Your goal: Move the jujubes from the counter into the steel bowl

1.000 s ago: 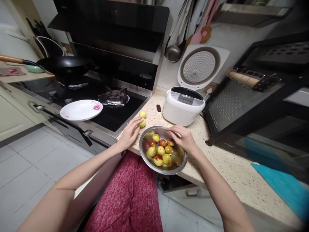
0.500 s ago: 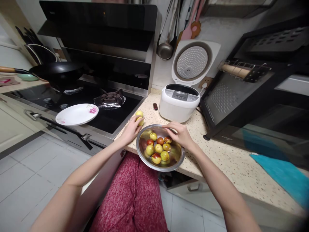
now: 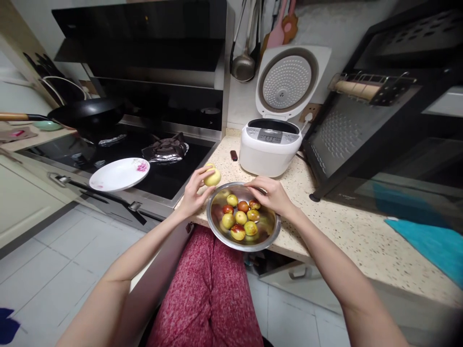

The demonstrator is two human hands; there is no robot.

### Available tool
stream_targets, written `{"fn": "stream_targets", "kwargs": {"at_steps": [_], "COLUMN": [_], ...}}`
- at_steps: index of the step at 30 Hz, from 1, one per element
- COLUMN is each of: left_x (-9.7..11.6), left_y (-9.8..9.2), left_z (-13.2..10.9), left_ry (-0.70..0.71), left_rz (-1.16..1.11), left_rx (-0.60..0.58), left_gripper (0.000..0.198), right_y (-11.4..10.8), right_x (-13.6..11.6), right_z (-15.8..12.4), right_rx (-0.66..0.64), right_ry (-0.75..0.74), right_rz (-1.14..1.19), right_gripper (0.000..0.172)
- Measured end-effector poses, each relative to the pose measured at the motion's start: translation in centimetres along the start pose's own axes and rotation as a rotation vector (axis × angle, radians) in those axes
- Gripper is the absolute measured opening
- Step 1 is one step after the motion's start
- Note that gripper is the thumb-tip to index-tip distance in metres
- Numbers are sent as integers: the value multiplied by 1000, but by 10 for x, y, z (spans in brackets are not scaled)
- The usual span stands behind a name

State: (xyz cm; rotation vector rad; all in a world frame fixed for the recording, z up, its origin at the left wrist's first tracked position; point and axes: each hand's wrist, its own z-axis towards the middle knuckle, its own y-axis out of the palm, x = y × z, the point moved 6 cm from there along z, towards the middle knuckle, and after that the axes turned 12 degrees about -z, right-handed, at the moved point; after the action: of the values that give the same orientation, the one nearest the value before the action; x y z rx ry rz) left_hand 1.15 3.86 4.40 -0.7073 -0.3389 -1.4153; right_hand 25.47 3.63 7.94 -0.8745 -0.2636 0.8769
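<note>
A steel bowl (image 3: 269,235) with several green and red-brown jujube fruits (image 3: 240,218) sits at the front edge of the speckled counter (image 3: 347,226). My left hand (image 3: 193,190) is closed on a yellow-green fruit (image 3: 212,177), lifted just left of the bowl's rim. A second fruit seems partly hidden behind it. My right hand (image 3: 273,193) rests on the bowl's far rim, fingers curled over it.
An open white rice cooker (image 3: 269,152) stands behind the bowl. A white flowered plate (image 3: 119,174) lies on the black gas hob, with a black wok (image 3: 87,112) further left. A black rack (image 3: 361,125) fills the right. A teal cloth (image 3: 430,243) lies far right.
My left hand has closed on a fruit that lay on the counter and raised it toward the bowl's rim. My right hand stays on the bowl.
</note>
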Motion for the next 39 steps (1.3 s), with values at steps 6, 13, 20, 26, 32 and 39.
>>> {"fn": "stream_targets", "kwargs": {"at_steps": [6, 13, 20, 26, 32, 39], "left_x": [0, 8, 14, 12, -5, -29], "left_y": [5, 8, 14, 14, 5, -7], "left_z": [-2, 1, 5, 5, 6, 15], "left_ry": [29, 61, 66, 41, -50, -129], "left_rz": [-253, -271, -294, -313, -285, -7], "left_rx": [-196, -314, -413, -425, -205, 56], "left_gripper": [39, 40, 36, 30, 27, 29], "right_y": [1, 1, 2, 1, 2, 1], "right_x": [1, 2, 2, 1, 1, 0], "right_z": [0, -1, -2, -1, -1, -1], "right_rx": [7, 14, 1, 5, 2, 6], "right_ry": [4, -1, -7, -12, -19, -23], "right_rz": [-9, 4, -18, -13, -24, -26], "right_gripper": [22, 22, 22, 20, 19, 19]}}
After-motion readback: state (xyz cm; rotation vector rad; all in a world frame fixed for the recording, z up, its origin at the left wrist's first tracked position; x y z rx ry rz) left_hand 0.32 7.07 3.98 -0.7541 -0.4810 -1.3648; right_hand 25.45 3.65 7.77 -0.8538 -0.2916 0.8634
